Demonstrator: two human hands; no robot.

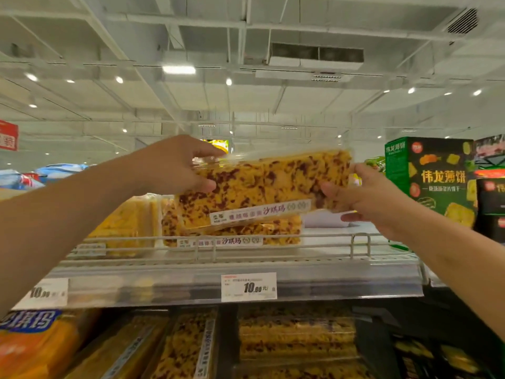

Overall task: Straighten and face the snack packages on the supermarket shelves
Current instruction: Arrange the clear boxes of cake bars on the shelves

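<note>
Left hand (175, 166): grips left end of clear snack tray (263, 187), thumb under, fingers over. Right hand (363, 198): pinches right end. Tray: raised, tilted, just above matching tray (232, 233) on top shelf (235, 262). Risk: slippery lid, uneven grip; could slide off onto wire rail (360, 243).

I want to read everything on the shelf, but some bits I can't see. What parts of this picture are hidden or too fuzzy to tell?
Head view:
- Small print on the middle price tag: too small; only 10.00 reads.
- Left price tag: blurred, partly behind the left arm.
- Lower cranberry pack: its top is covered by the held pack.
- Left hand and right hand: fingertips hidden behind the pack.
- Blue-labelled bag: cut off by the left edge.
</note>
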